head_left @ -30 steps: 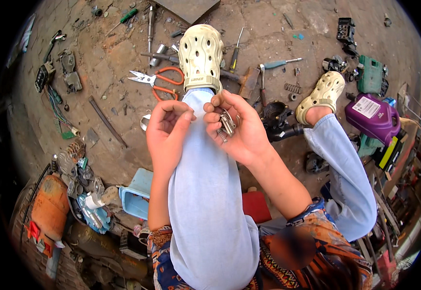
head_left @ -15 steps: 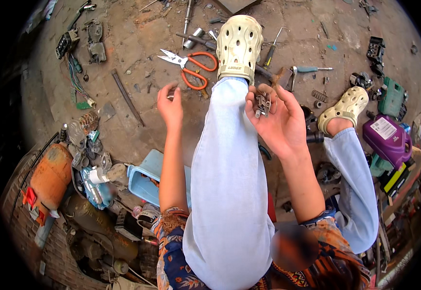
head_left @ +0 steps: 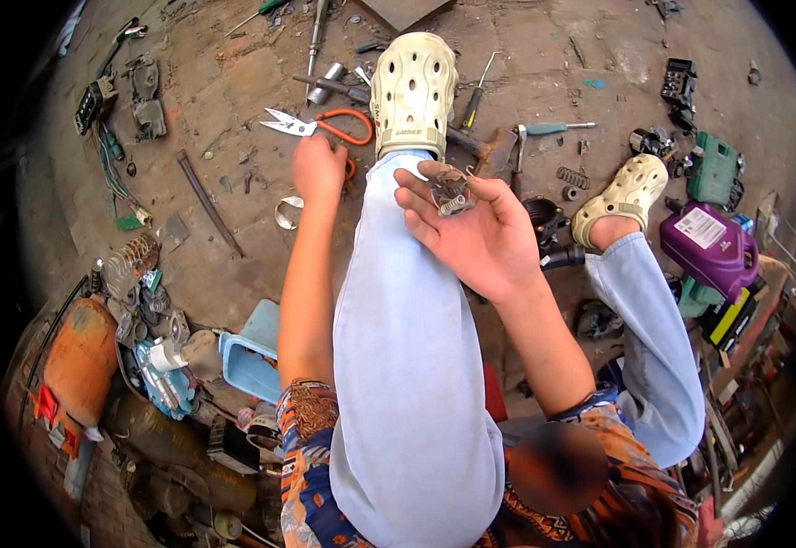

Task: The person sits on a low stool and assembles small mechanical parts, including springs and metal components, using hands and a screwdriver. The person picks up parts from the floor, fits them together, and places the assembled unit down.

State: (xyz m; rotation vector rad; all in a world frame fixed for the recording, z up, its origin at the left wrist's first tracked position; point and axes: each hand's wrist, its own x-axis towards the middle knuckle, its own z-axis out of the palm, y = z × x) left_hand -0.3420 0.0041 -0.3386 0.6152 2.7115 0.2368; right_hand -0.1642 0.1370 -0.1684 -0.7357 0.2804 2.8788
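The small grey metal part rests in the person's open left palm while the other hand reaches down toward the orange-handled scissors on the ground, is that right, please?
Not quite: the head view shows the small grey metal part resting in the open right hand, not the left. The left hand is the one reaching down toward the orange-handled scissors on the ground.

Head camera, single fisheye view: worn on the person's head, faces steeply down, close over the raised right hand (head_left: 471, 233), outstretched legs and cluttered floor (head_left: 233, 228); edges bend toward the rim.
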